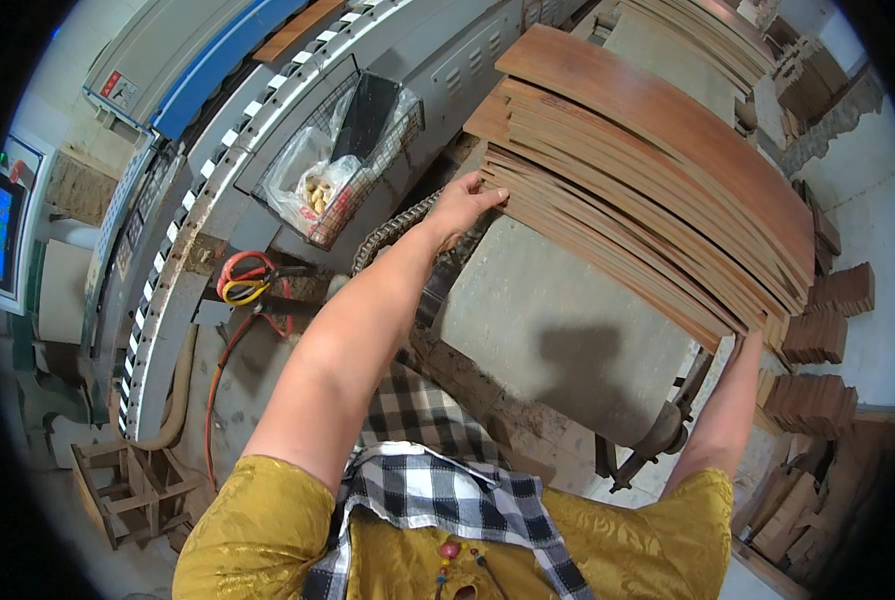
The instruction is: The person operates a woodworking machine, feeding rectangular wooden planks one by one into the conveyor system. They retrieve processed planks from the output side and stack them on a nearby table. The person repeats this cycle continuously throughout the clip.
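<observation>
A fanned stack of thin reddish-brown wooden boards (pixel 657 130) lies across a grey metal table (pixel 567 310). Its layers spread toward me, with the lower boards nearest. My left hand (pixel 467 205) is closed around the left end of the lower boards, the thumb lying along their near edge. At the right end of the stack, my right hand (pixel 751 345) is against the boards' near corner. Its fingers are mostly hidden by the boards, so their grip does not show.
A wire basket (pixel 367 165) with plastic bags hangs on the long machine (pixel 457 75) at left. Scissors (pixel 245 278) with red and yellow handles rest below it. A lit control screen (pixel 2 235) stands far left. More board stacks (pixel 812 405) sit at right; a wooden crate (pixel 132 490) at lower left.
</observation>
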Available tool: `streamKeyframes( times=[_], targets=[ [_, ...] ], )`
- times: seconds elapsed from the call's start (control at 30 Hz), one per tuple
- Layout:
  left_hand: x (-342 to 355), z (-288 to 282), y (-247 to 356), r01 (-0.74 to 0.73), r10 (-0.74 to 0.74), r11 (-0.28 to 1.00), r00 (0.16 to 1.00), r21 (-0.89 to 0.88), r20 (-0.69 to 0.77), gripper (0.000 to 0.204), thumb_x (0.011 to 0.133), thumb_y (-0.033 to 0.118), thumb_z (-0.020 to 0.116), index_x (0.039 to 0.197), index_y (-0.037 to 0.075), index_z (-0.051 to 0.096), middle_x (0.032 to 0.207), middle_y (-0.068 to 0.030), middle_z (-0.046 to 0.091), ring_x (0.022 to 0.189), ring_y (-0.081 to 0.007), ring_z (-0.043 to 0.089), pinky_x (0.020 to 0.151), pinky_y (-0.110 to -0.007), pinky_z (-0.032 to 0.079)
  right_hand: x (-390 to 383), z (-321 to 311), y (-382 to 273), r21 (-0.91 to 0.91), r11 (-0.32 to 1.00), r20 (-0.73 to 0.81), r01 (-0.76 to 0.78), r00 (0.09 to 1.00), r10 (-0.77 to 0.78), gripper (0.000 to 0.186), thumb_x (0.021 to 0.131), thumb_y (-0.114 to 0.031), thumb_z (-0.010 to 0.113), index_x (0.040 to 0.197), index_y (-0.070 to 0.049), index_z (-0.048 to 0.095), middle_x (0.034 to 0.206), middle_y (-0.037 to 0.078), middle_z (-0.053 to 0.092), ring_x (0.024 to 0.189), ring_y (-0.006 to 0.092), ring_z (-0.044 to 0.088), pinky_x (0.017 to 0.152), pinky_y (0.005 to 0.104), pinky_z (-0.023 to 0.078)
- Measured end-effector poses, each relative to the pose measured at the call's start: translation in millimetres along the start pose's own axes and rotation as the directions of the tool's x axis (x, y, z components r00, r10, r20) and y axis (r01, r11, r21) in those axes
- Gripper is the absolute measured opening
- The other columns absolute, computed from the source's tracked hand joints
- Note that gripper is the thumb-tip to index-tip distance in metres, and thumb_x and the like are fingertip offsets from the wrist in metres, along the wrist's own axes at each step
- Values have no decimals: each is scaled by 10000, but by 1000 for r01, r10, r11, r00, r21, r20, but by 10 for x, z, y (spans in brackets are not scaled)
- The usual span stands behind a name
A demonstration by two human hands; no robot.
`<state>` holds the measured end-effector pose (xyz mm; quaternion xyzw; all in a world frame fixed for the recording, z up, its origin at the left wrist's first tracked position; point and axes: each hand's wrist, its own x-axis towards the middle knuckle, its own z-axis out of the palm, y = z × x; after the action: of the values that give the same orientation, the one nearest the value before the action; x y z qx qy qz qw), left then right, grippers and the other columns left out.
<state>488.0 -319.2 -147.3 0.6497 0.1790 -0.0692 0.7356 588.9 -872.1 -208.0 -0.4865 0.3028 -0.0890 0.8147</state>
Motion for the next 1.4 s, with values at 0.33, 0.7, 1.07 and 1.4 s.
streamKeyframes(
  times=[0.33,0.7,1.07,1.4],
  targets=[
    [9,-133,-161,-63,63,998,997,9,47,376,809,52,618,1160,59,482,982,-49,568,920,-134,520,791,-268,417,-227,33,-82,-24,1000,-2,12,1000,-12,505,928,-371,462,1310,-42,426,1318,113,445,1190,258,433,988,395,352],
    [95,5,-189,93,-90,958,996,-271,25,275,721,13,562,984,46,491,831,-60,551,777,-158,545,722,-284,448,-479,50,-70,-24,999,2,24,1000,-24,514,926,-381,463,1312,-43,425,1325,113,438,1194,261,427,993,399,346],
    [-517,-203,-315,62,-69,959,997,-277,-17,290,699,6,575,984,14,527,869,-58,564,760,-140,527,683,-264,431,-838,-146,67,-11,1000,8,27,1000,-27,522,925,-391,464,1313,-43,423,1331,114,431,1199,264,421,997,402,339],
    [-1044,-702,-166,302,-265,935,943,-188,201,425,747,-26,523,1162,63,507,1028,-15,569,918,-114,546,839,-276,454,-1416,-388,135,43,991,51,129,990,-131,531,923,-400,465,1314,-44,421,1337,115,425,1203,267,415,1001,405,334]
  ],
)
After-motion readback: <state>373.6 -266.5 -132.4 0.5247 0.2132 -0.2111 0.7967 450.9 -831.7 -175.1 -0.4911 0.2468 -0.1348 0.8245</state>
